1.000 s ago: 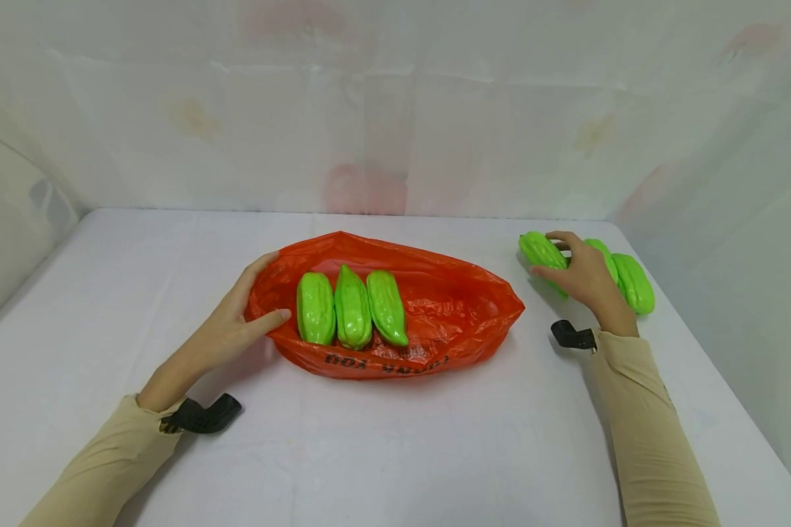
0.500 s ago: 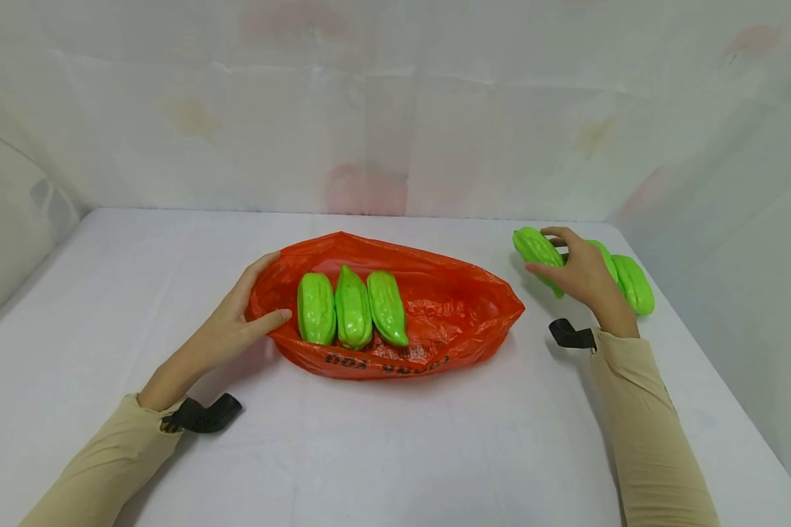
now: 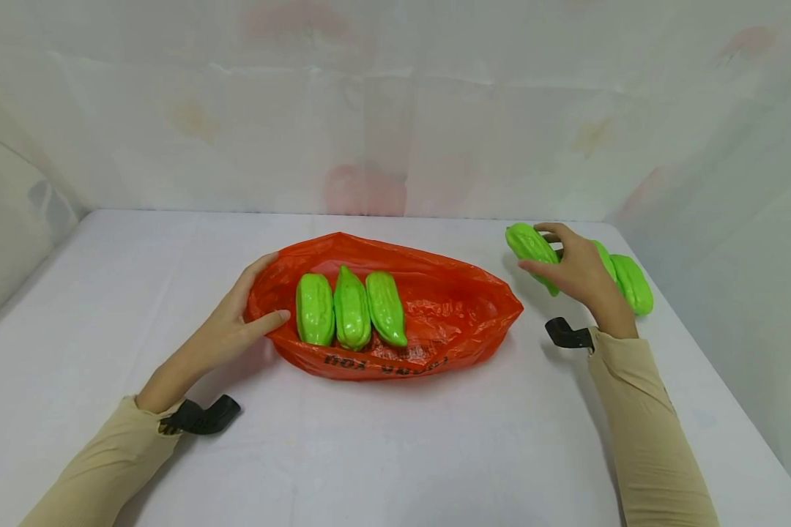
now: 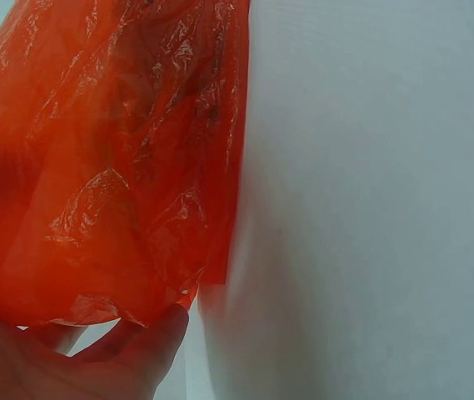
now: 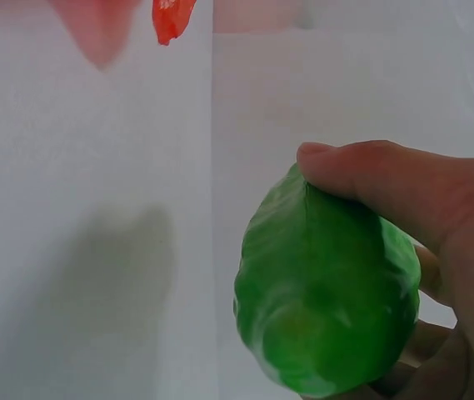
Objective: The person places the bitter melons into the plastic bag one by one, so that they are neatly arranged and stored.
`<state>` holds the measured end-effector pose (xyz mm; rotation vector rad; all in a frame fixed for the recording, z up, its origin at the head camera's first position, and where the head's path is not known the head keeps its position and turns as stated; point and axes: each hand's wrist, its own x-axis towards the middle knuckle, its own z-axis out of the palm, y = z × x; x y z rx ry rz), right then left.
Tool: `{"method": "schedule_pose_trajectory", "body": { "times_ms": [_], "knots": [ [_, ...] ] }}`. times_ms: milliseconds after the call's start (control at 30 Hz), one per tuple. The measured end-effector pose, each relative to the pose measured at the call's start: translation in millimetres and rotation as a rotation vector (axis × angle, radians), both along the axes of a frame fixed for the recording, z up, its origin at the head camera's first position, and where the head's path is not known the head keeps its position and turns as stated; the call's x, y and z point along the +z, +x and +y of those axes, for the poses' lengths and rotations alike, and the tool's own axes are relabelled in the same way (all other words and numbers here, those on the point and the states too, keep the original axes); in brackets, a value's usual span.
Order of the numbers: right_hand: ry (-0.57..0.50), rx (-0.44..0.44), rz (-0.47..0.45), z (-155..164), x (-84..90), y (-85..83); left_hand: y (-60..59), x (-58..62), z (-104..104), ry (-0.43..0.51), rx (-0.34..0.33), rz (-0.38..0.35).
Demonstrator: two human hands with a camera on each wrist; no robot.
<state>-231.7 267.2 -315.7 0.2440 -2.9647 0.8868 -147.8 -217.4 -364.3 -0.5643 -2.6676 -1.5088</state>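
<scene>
An orange plastic bag [image 3: 435, 307] lies open on the white table, with three green bitter gourds [image 3: 350, 308] side by side in it. My left hand [image 3: 240, 318] holds the bag's left rim [image 4: 128, 208], fingers behind it and thumb in front. At the far right my right hand [image 3: 576, 271] grips a fourth green gourd [image 3: 530, 247] and holds it just above the table; the right wrist view shows the gourd [image 5: 328, 292] with my thumb across it. Two more gourds [image 3: 626, 282] lie behind that hand.
The white table [image 3: 395, 439] is bounded by a pale curtain wall at the back and a sheet on the right. Black wrist-camera mounts [image 3: 201, 417] sit by each sleeve. The bag's right end [image 3: 501, 307] points toward my right hand.
My right hand has lifted the gourd slightly and moved it left, away from the other two. The left hand and the bag have stayed still.
</scene>
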Motion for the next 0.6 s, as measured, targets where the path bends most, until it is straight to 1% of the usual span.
{"method": "schedule_pose_trajectory", "body": {
  "times_ms": [367,600],
  "knots": [
    [-0.009,0.016,0.012,-11,11.8,7.7,0.1,0.0,-1,-0.02,0.008,0.003],
    [-0.004,0.031,0.025,-17,17.4,11.5,0.1,-0.5,-1,-0.014,0.005,-0.002]
  ]
}}
